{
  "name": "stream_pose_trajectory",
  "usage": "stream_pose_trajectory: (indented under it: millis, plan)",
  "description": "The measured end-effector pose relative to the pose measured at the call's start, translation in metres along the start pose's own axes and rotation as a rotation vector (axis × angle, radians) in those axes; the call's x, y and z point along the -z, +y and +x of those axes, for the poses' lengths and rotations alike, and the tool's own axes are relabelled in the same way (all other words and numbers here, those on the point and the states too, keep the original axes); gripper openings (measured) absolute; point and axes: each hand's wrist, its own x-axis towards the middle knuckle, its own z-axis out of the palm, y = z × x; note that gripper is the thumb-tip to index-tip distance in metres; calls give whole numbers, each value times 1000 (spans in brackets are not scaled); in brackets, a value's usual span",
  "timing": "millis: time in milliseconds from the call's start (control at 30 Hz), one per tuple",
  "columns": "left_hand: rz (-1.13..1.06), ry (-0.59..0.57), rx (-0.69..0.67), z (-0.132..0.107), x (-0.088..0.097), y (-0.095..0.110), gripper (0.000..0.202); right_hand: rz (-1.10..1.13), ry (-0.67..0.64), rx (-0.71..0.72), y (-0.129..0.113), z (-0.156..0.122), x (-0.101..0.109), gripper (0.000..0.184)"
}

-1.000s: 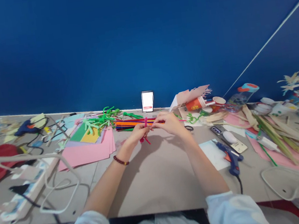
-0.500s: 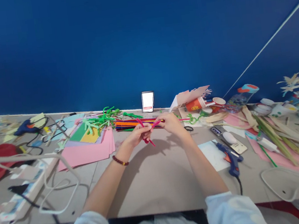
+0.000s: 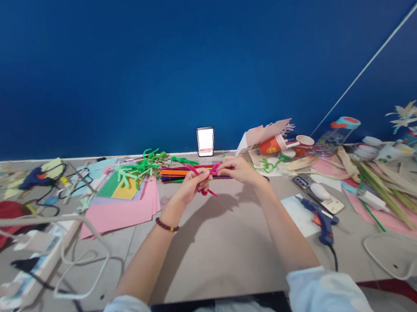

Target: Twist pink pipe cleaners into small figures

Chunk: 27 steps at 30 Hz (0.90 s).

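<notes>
Over the middle of the table, my left hand [image 3: 192, 185] pinches a bent pink pipe cleaner [image 3: 210, 193], whose ends stick out above and below the fingers. Just to its right, my right hand [image 3: 239, 169] grips another part of the same pink stem, fingertips close to the left ones. A small pink loop shows between the two hands. Behind them lies a bundle of pipe cleaners [image 3: 172, 173] in orange, purple, green and other colours. A phone [image 3: 206, 142] with a lit screen leans against the blue wall beyond.
Left are green pipe-cleaner shapes [image 3: 152, 160], pink paper sheets [image 3: 120, 215] and a power strip [image 3: 41, 265] with cables. Right are a glue gun [image 3: 323, 220], a phone [image 3: 332, 204], red paper cups [image 3: 270, 146] and dried husks [image 3: 391, 194].
My right hand has drawn its part of the pink pipe cleaner round, and the long end that pointed right no longer shows. The lower end has shifted up slightly.
</notes>
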Motion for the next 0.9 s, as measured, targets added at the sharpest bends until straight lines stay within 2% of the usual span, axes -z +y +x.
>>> stream_pose_trajectory:
  millis: [133,233,300,367,467,567,667,833,900]
  plan:
    - [140,-141,55,-6,-7,8,29,39,-18,29,-3,0,-1,20]
    - [243,-155,113,-4,-8,7,29,-3,29,34,-7,-1,0,17]
    - [226,-70,151,0,-5,2,27,-58,102,42,-10,-2,-2,16]
    - [179,66,159,6,-1,-6,25,-117,136,60,-14,-2,-5,17]
    - [117,273,135,13,5,-14,23,-166,97,71,-15,0,-13,18]
    - [5,374,80,15,8,-14,25,-193,55,33,-11,3,-19,21]
    - [-91,311,67,13,6,-8,24,-191,29,-25,-5,4,-20,22]
    - [-128,46,132,5,0,-4,23,-134,33,-105,2,4,-15,13]
    - [-119,-16,168,4,-1,-4,22,-129,44,-98,3,4,-13,13]
